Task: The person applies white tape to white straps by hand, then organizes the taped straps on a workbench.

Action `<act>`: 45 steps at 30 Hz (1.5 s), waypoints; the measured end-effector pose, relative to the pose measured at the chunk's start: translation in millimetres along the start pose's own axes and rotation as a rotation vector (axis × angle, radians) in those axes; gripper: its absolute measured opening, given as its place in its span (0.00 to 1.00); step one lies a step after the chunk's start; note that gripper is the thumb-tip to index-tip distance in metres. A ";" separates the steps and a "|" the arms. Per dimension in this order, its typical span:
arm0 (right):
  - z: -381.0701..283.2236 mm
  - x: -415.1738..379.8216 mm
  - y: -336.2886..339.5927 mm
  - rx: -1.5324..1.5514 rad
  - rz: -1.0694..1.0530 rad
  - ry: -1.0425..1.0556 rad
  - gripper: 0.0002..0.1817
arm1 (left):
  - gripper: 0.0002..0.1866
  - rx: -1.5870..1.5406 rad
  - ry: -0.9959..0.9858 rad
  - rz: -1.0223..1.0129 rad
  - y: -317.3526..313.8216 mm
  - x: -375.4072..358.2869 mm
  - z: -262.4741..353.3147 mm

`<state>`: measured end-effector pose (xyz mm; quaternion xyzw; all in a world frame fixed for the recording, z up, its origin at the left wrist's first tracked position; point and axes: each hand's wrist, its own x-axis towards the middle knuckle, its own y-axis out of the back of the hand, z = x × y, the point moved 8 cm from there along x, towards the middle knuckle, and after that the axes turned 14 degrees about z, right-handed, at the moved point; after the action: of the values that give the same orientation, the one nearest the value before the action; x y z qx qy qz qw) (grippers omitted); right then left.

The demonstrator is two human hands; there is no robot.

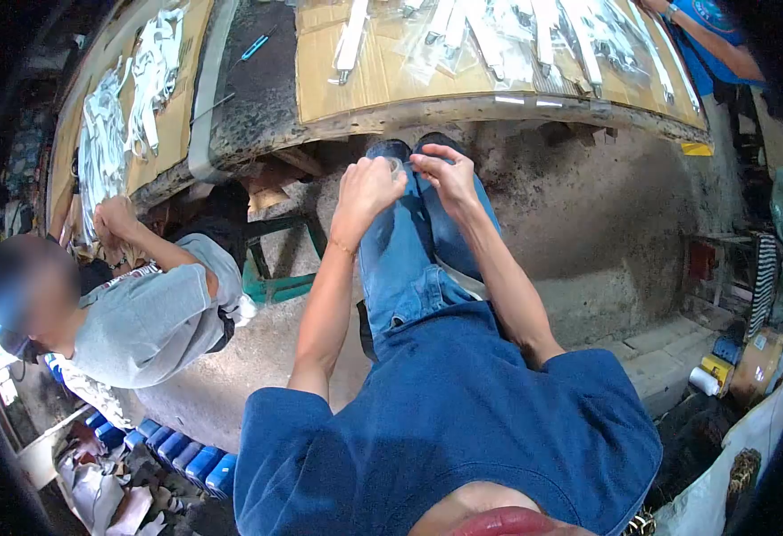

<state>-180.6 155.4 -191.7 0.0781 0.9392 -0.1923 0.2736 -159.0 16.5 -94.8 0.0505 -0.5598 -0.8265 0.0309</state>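
My left hand is closed above my knees, its knuckles facing up. A small pale, see-through bit shows at its fingertips, too small to name. Close beside it, my right hand has bent fingers, with thumb and fingertips drawn together toward the left hand; what they pinch, if anything, cannot be made out. Both hands are short of the table edge. Beyond them, white elastic straps with metal clips, which look like suspenders, lie on cardboard, several among clear plastic bags.
At left a co-worker in a grey shirt sits with hands at a pile of white straps. A blue-handled tool lies on the dark tabletop. A green stool stands below. Another person in blue is at far right.
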 end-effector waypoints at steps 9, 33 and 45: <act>15.5 49.2 4.1 -0.116 0.099 0.103 0.24 | 0.25 0.094 0.031 -0.027 -37.4 35.2 -23.3; 1.8 48.5 12.0 -0.303 0.052 0.118 0.25 | 0.24 0.089 0.064 0.033 -40.7 25.9 -31.6; -1.4 81.5 14.4 -0.770 0.263 0.243 0.19 | 0.14 0.262 -0.062 0.050 -53.2 63.7 -19.5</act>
<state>-246.0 172.4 -239.6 0.1113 0.9499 0.2197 0.1923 -219.7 11.5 -154.4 0.0143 -0.6649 -0.7463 0.0274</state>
